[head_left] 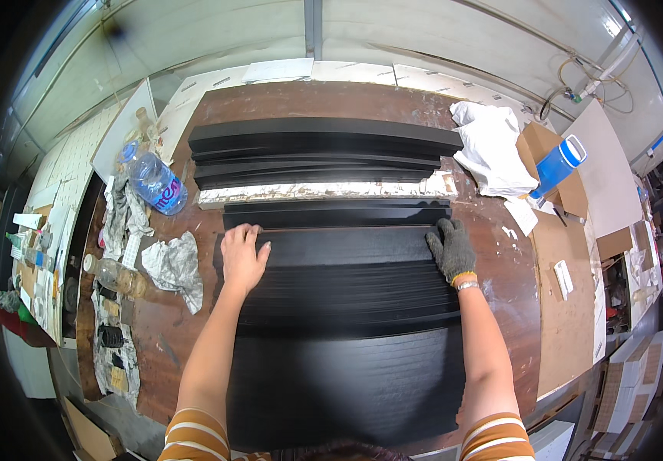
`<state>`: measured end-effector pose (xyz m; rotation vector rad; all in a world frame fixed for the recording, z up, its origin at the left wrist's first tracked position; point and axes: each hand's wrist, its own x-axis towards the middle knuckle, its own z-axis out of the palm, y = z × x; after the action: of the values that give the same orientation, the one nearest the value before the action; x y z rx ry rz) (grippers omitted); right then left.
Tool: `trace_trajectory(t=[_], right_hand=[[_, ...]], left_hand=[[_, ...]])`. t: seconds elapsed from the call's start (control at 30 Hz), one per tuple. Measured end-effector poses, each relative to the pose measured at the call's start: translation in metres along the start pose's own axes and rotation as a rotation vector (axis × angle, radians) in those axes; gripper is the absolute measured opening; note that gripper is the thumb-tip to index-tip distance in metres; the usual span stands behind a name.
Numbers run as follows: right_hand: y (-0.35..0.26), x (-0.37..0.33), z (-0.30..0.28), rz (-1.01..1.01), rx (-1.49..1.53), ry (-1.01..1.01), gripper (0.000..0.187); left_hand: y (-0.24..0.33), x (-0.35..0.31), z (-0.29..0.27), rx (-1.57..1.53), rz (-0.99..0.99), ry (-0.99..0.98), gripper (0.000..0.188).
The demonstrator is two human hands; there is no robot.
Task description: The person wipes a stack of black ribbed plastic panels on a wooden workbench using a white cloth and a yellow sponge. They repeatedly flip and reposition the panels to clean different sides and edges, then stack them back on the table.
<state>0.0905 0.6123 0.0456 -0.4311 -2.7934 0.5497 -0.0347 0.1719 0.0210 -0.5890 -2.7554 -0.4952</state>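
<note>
My bare left hand (244,257) rests palm down near the left end of a black strip (347,247), fingertips at its far edge and thumb spread to the right. On the other end lies my right hand (453,250), in a grey knit glove with a yellow cuff, its thumb apart from the fingers. Toward me, several more black strips (347,296) lie side by side, then a wide black sheet (339,384). Just beyond my hands is another black strip (335,213). The undersides of my fingers are hidden.
Farther back, black boards (324,138) are stacked beyond a paint-stained white bar (324,192). On the brown table (492,307), bottles (156,183) and rags (174,269) lie left. A white cloth (492,146), blue jug (558,167) and cardboard box (535,142) stand right.
</note>
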Motion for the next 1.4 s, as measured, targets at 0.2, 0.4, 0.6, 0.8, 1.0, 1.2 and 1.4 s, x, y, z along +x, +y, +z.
trace_trajectory(t=[0.2, 0.4, 0.6, 0.8, 1.0, 1.2, 1.4], right_hand=[[0.008, -0.006, 0.006, -0.075, -0.144, 0.049, 0.057], [0.02, 0.029, 0.03, -0.012, -0.247, 0.002, 0.063], [0.016, 0.029, 0.013, -0.004, -0.235, -0.028, 0.067], [0.017, -0.059, -0.036, -0.014, -0.158, -0.027, 0.073], [0.026, -0.095, -0.019, 0.037, -0.152, -0.051, 0.073], [0.03, -0.064, -0.003, 0.066, -0.22, -0.012, 0.072], [0.017, -0.11, -0.052, 0.055, -0.039, 0.001, 0.076]], left_hand=[[0.004, -0.002, -0.006, 0.103, -0.099, -0.201, 0.063], [-0.003, 0.036, 0.014, 0.19, -0.148, -0.308, 0.074], [-0.002, 0.03, -0.008, 0.041, -0.108, -0.286, 0.081], [0.018, -0.069, -0.071, 0.063, 0.115, -0.483, 0.092], [0.008, -0.1, -0.058, 0.133, 0.187, -0.325, 0.089], [-0.002, -0.067, -0.036, 0.091, 0.025, -0.374, 0.085], [0.017, -0.111, -0.097, -0.001, 0.085, -0.356, 0.087]])
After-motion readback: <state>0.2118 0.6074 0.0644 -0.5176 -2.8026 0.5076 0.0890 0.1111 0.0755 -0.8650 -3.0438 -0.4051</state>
